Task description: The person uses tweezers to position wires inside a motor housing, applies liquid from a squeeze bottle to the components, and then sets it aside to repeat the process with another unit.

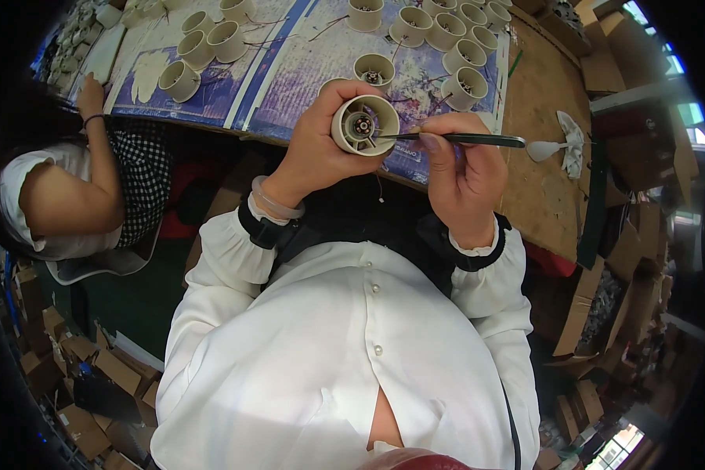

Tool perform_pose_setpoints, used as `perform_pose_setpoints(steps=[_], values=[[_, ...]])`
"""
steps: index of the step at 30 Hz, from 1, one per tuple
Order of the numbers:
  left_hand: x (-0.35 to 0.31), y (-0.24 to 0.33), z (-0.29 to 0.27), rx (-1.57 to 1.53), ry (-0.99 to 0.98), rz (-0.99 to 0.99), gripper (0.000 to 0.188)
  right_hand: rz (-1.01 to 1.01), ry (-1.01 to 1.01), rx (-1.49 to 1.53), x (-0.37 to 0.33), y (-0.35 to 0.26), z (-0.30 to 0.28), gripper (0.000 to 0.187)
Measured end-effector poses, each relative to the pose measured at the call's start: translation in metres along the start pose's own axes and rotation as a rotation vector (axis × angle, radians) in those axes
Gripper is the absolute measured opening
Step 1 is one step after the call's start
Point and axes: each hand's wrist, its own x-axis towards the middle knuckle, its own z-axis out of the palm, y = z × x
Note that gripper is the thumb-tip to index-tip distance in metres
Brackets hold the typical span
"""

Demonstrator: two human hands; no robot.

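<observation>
My left hand (315, 149) is wrapped round a cream-white cylindrical housing (381, 110) and tilts its open end up toward me. Inside the housing sits a small round motor core (363, 125) with copper-coloured parts, carried by thin ribs. A pair of dark tweezers (482, 139) is pinched between the thumb and fingers of my right hand (464, 176). Their tips reach over the right side of the rim, into the housing; whether they grip anything is too small to tell. Below the housing hangs a thin wire (381, 190) with a small pale end.
Several similar housings (412, 27) with thin wires stand on the purple-and-white covered table (298, 94). At the right lie a white-bulbed tool (542, 150) and a crumpled cloth (571, 145) on brown board. A co-worker (70, 188) sits at the left. Cardboard boxes (642, 149) crowd the right.
</observation>
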Motion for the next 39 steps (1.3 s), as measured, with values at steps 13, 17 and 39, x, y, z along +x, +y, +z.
perform_pose_setpoints(steps=[13,17,39], values=[[0.001,0.003,0.000,-0.072,-0.014,-0.014,0.061,0.038,0.003,0.030,0.001,-0.001,0.003,0.006],[0.001,0.002,-0.001,-0.044,-0.013,-0.008,0.060,0.003,-0.017,0.003,0.000,0.002,0.000,0.007],[-0.003,-0.005,0.000,0.089,-0.021,0.033,0.059,-0.175,-0.039,-0.052,-0.002,0.009,0.009,0.007]])
